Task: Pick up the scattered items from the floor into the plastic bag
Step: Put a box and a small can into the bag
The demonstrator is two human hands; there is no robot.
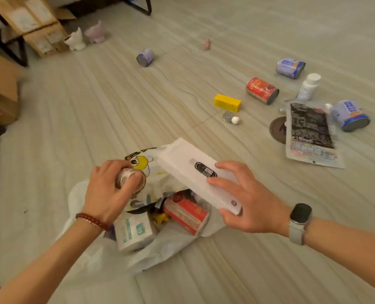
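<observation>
The thin white plastic bag [160,244] lay open on the floor at lower centre of the frame, its mouth spread and already holding a white tissue pack [134,232] and a red-and-white carton [186,212]. Directly above that mouth, the right hand [245,202] had its grip curled round the near end of a long flat white box printed with a dark oval picture [195,172], thumb on top and fingers beneath, the box slanting up and away toward mid-frame. The left hand [107,191] had its grip wrapped round a small silver-topped can [128,176], held over the bag's left side.

To finish this step well, it seemed wise to lower the can first into the gap beside the tissue pack, then tip the long box end-first so it slid in lengthwise rather than bridging the rim.

Further out, toward the upper right, a yellow rectangular box [227,103], a red tin can [262,90], a white pill bottle [309,86], blue-labelled cans [290,68] and a black-printed foil pouch [309,132] lay on the pale striped floor [116,106], not yet gathered.
</observation>
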